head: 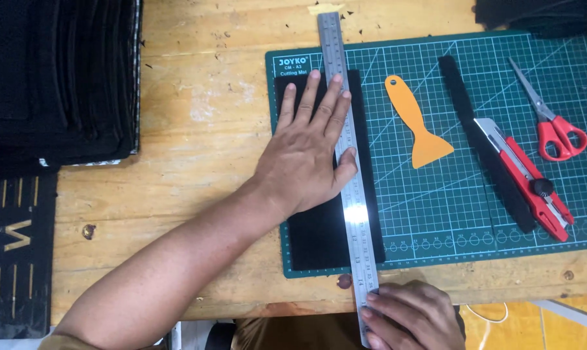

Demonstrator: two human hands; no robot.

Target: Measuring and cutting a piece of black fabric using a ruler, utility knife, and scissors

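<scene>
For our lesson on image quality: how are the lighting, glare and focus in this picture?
Head view: even, soft light; faint sheen on the steel ruler; the black sheet under the left hand shows no texture; the right hand at the bottom edge is slightly soft.

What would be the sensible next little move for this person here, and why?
Probably the right hand lets go of the steel ruler end and reaches for the red utility knife. The left hand presses the ruler flat across the black sheet on the green cutting mat, and the knife lies unused.
</scene>
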